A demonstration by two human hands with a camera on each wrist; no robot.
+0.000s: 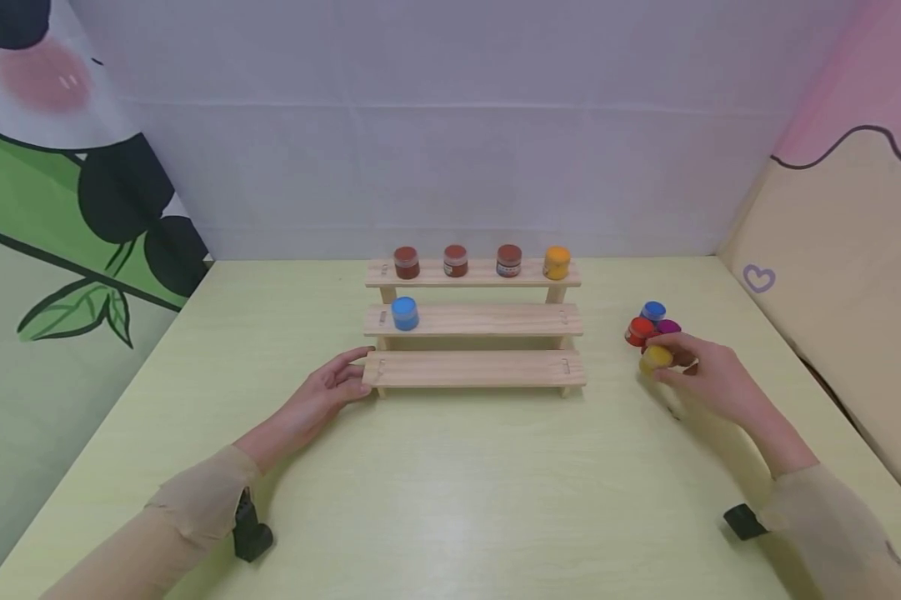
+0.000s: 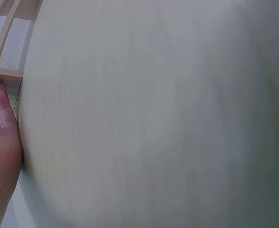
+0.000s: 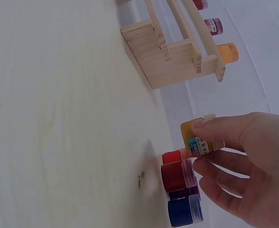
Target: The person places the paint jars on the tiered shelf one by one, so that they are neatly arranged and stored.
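Observation:
My right hand (image 1: 708, 379) pinches a small yellow paint jar (image 1: 658, 357) between thumb and fingers. In the right wrist view a printed label shows on the yellow jar (image 3: 199, 138). Close beside it stand a red jar (image 1: 640, 331), a purple jar (image 1: 668, 326) and a blue jar (image 1: 653, 311), with a dark red jar (image 3: 178, 175) partly hidden by the hand in the head view. My left hand (image 1: 335, 385) grips the left end of the lowest step of a three-step wooden rack (image 1: 474, 369), its fingers reaching along the end in the left wrist view.
On the rack's top step stand several brownish-red jars (image 1: 455, 261) and an orange-yellow jar (image 1: 558, 262). A light blue jar (image 1: 404, 314) sits at the left of the middle step. Behind the pale table (image 1: 435, 492) hangs a light cloth backdrop (image 1: 458, 150).

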